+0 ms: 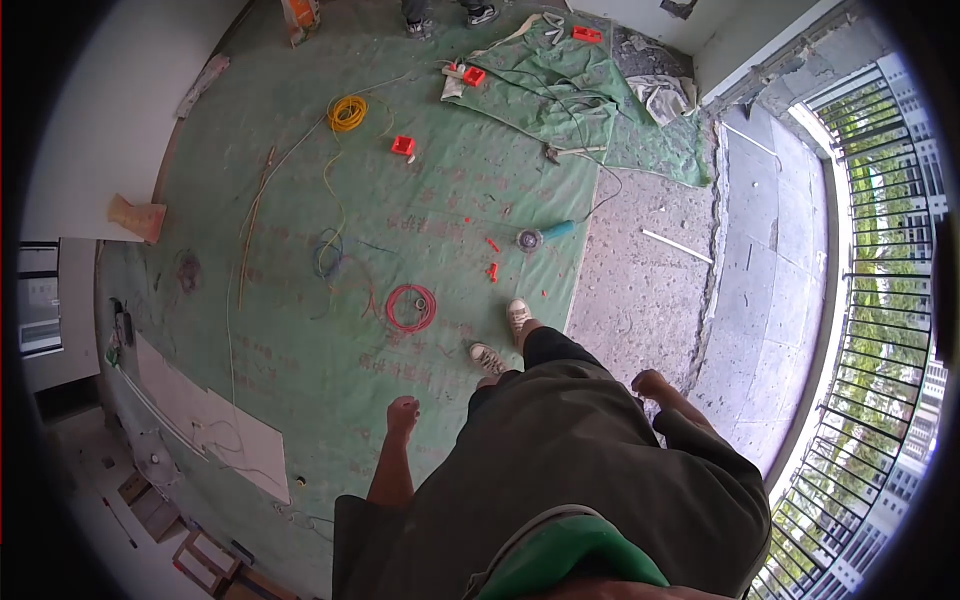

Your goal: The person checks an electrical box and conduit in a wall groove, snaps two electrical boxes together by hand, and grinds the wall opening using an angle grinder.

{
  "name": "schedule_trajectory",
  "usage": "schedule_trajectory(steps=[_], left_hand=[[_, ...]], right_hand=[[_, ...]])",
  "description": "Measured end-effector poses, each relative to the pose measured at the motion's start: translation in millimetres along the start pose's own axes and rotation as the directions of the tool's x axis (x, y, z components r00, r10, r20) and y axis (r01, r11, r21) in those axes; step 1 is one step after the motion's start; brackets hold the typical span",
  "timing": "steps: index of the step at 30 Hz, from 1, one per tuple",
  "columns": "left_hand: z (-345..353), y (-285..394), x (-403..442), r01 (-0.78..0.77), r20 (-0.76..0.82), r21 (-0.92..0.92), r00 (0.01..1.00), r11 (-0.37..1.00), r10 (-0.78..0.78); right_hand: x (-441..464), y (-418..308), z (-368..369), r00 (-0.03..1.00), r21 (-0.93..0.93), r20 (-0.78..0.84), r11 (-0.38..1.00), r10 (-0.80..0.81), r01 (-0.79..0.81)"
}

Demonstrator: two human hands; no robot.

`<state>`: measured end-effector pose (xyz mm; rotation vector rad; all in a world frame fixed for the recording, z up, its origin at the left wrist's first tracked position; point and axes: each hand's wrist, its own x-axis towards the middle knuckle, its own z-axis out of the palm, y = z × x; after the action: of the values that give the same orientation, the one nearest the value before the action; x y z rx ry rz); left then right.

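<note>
My left hand (403, 413) hangs at my side over the green floor sheet, fingers curled into a loose fist with nothing visible in it. On the other side, my right hand (650, 383) is also curled, close to my shorts and above the bare concrete. Neither hand touches an object. Ahead of my shoes lies a teal angle grinder (545, 234) with its cord running off. A coil of red wire (411, 307) is on the floor, nearest to my left hand. Small orange-red pieces (493, 272) lie between the grinder and my feet.
Farther off are a yellow wire coil (347, 113), a blue wire coil (327, 257), red boxes (402, 146) and a hammer (575, 152). Another person's shoes (420, 27) show at the top. A rough ledge (713, 260) edges the balcony; railings (872, 300) stand right.
</note>
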<state>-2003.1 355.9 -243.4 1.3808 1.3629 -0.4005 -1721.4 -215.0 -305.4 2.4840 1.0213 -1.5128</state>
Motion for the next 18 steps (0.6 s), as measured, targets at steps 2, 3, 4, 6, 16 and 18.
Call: schedule_trajectory(steps=[2,3,4,6,16,18], left_hand=[[12.6,3.2,7.3,-0.071,-0.022,-0.097,0.997,0.993,0.069],[21.8,5.0,2.6,-0.062,-0.035,-0.178,0.998,0.982,0.056],[32.6,4.9,-0.2,-0.074,-0.045,-0.193,0.997,0.978,0.066],[48.8,-8.1,-13.1,0.033,-0.029,-0.159,0.999,0.987,-0.039],[278.8,-158.4,-96.8,0.447,0.027,-0.104,0.894,0.889,-0.446],[341.4,-67.5,-138.0,0.289,0.156,0.484,0.900,0.826,-0.407]], right_hand=[[-9.7,29.9,3.5,0.980,-0.085,0.181,0.994,0.086,-0.072],[-12.5,46.5,4.9,0.985,0.003,0.096,0.989,0.146,-0.147],[-11.2,64.3,4.6,0.978,0.100,0.016,0.973,0.207,-0.208],[11.2,87.6,-16.3,0.997,-0.378,0.076,0.926,0.023,0.008],[200.9,212.6,-219.5,0.982,0.090,-0.040,0.980,0.182,-0.178],[273.5,226.1,-248.2,0.993,0.031,0.050,0.994,0.106,-0.108]])
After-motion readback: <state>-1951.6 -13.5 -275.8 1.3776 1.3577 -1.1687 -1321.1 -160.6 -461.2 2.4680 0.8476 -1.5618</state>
